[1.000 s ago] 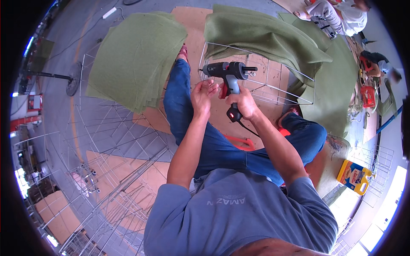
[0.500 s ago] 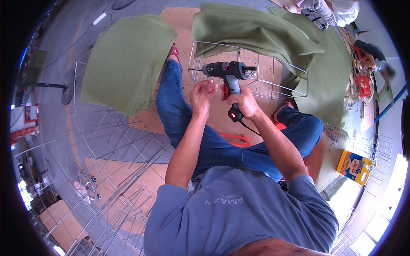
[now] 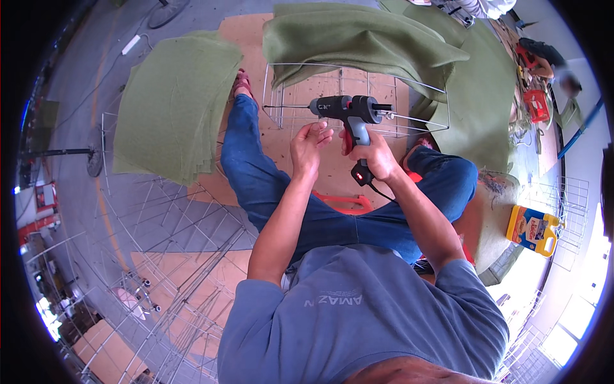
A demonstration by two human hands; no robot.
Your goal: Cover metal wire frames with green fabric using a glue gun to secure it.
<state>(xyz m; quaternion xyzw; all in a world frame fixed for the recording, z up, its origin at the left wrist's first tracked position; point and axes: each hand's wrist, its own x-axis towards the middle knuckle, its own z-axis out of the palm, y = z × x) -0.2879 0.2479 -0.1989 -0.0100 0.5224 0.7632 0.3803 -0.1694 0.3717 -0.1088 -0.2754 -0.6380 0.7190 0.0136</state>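
A black and grey hot glue gun is in my right hand, whose fingers wrap round its handle. Its nozzle points left and a cord trails from the base of the grip. My left hand is just below the nozzle, fingers curled and thumb against fingertips; whatever they pinch is too small to make out. Beyond both hands stands a metal wire frame on a brown board between my legs. Green fabric lies draped along the frame's far side.
To the left, a stack of green sheets rests by my foot, with many wire frames nearer me. A yellow and blue jug stands at right. Another person works at far right near a red basket.
The view has shifted slightly, so the surroundings sit a little further left. Both hands and the glue gun appear slightly further right against the wire frame; the grip is unchanged.
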